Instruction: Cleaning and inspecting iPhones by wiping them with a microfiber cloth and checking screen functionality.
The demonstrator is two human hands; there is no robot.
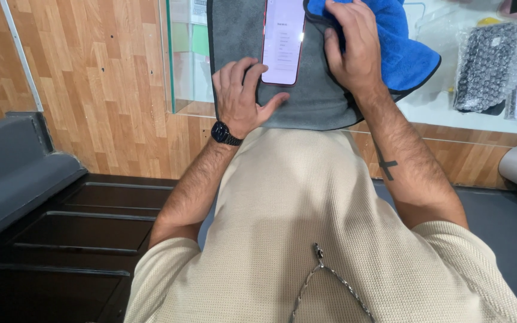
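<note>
A smartphone (283, 39) with a lit white screen and dark red edge lies on a grey cloth mat (318, 101) spread over the glass counter. My left hand (240, 96), with a black watch at the wrist, rests on the mat beside the phone's lower left edge, fingertips touching its side. My right hand (354, 51) presses down on a bunched blue microfibre cloth (402, 51) just right of the phone.
The glass counter (450, 110) carries bubble-wrapped dark packages (487, 66) at the right. The counter front is wood-panelled (103, 72). Dark steps (73, 239) and a grey ledge (13, 173) lie at the lower left. My beige shirt fills the bottom.
</note>
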